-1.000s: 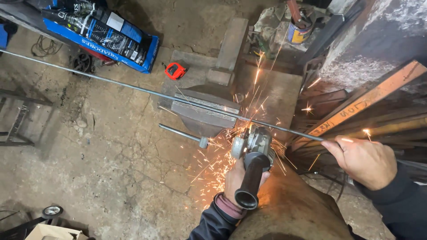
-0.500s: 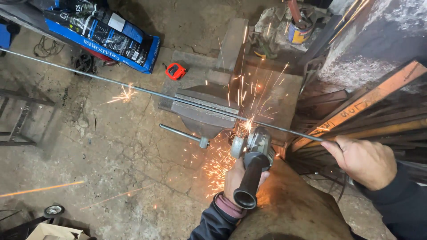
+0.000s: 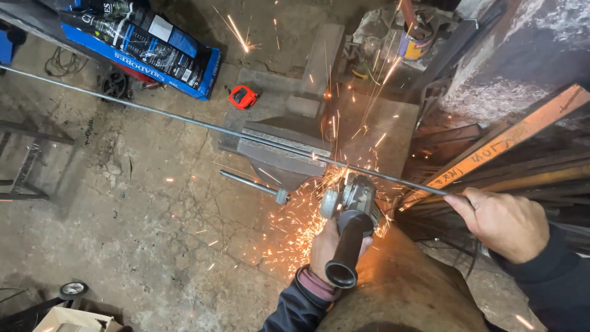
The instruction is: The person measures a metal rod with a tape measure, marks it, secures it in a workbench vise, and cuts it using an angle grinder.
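A long steel rod point(image 3: 203, 126), clamped in a bench vise point(image 3: 279, 147) mid-scene, is gripped at its near-right end by the closed right hand point(image 3: 507, 224), while an angle grinder point(image 3: 347, 206) clasped in the left hand point(image 3: 329, 249) now throws sparks farther than a moment ago, suggesting a deepening cut

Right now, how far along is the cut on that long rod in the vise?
Done: the long rod lies clamped in the vise. In hand: the left hand presses the angle grinder to it, sparks flying, while the right hand holds the free end. Left: the rod still looks whole, not parted.
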